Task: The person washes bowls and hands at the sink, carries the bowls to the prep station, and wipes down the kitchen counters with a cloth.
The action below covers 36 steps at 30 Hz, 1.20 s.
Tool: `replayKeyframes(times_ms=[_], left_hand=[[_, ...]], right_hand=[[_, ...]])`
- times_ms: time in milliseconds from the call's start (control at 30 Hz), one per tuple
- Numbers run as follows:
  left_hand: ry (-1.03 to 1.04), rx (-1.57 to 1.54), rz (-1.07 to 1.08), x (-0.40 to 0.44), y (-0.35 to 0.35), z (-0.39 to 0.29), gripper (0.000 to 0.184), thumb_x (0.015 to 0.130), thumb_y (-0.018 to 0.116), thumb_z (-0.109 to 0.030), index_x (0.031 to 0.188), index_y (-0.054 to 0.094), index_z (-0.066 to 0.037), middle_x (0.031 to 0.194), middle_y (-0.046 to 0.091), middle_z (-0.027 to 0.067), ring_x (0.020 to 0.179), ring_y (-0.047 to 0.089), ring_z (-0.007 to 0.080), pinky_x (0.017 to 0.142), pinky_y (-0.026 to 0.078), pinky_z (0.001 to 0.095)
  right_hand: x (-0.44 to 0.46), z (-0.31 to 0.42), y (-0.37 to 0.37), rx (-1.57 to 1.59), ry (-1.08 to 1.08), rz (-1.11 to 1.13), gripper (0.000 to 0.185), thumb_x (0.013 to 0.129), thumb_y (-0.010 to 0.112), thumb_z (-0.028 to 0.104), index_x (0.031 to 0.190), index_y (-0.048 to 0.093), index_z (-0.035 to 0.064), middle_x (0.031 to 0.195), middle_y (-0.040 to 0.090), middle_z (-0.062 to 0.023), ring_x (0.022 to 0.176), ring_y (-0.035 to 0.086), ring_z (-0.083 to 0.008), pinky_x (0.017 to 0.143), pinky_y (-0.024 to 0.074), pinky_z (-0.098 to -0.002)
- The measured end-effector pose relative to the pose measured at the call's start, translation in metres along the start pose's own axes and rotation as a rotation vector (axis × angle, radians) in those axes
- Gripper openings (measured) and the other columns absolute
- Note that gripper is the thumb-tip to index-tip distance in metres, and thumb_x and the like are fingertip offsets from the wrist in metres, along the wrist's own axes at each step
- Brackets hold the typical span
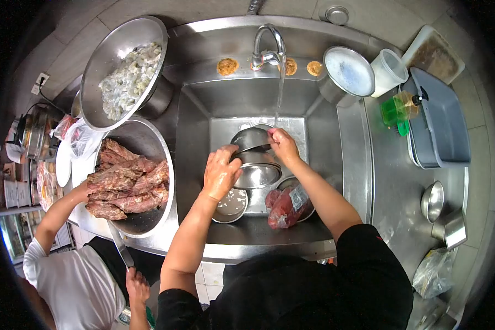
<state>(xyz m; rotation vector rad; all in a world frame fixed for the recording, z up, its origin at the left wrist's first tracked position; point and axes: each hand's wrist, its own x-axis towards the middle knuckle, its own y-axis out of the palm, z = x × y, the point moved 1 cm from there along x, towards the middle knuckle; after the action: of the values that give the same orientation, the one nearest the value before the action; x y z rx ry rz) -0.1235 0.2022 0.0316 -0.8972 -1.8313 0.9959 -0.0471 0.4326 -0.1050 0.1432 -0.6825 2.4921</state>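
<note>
Well, both hands (223,171) (284,147) hold a bowl (251,138); printed papers (17,193) look illegible.

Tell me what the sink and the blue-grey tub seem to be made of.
The sink looks like stainless steel with a satin finish, given its grey metallic sheen. The blue-grey tub is probably smooth plastic: even colour, rounded corners.

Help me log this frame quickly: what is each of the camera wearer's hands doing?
Left hand: closed on the tilted metal bowl; any contact with the bowl below can't be told.
Right hand: closed on the same bowl's other side.
</note>
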Motion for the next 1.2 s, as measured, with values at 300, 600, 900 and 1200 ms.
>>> replayKeyframes(times_ms=[300,600,900,1200], left_hand=[[-0.212,-0.063,0.105,-0.033,0.031,0.030,0.024,0.067,0.074,-0.005,0.082,0.055,-0.005,0.086,0.055,0.0128,0.085,0.057,0.0350,0.073,0.048,0.0459],[-0.397,-0.176,0.101,-0.066,0.039,0.034,0.032,0.070,0.070,0.001,0.098,0.056,-0.005,0.088,0.058,0.0142,0.088,0.058,0.0360,0.077,0.047,0.0457],[-0.437,-0.130,0.056,-0.071,0.036,0.034,0.030,0.067,0.071,0.001,0.092,0.056,-0.005,0.088,0.057,0.0140,0.087,0.058,0.0359,0.074,0.048,0.0458],[-0.458,-0.142,0.051,-0.077,0.037,0.032,0.030,0.066,0.072,0.001,0.090,0.056,-0.006,0.088,0.057,0.0140,0.087,0.058,0.0358,0.075,0.048,0.0452]], right_hand=[[-0.014,-0.088,0.013,0.614,0.802,0.620,0.034,0.082,0.065,0.011,0.115,0.056,0.0063,0.127,0.060,-0.0125,0.111,0.060,-0.0227,0.090,0.0509,-0.0377],[0.005,-0.195,0.067,-0.392,0.967,0.166,0.047,0.085,0.063,0.025,0.126,0.054,0.0031,0.113,0.066,-0.0208,0.106,0.064,-0.0343,0.091,0.0507,-0.0407],[0.016,-0.165,0.063,-0.657,0.668,-0.028,0.025,0.089,0.048,0.005,0.111,0.058,0.0007,0.105,0.065,-0.0249,0.102,0.063,-0.0398,0.091,0.0497,-0.0462],[0.025,-0.199,0.062,-0.526,0.951,-0.017,0.026,0.083,0.059,0.014,0.107,0.059,0.0026,0.104,0.066,-0.0198,0.099,0.064,-0.0370,0.084,0.0523,-0.0430]])
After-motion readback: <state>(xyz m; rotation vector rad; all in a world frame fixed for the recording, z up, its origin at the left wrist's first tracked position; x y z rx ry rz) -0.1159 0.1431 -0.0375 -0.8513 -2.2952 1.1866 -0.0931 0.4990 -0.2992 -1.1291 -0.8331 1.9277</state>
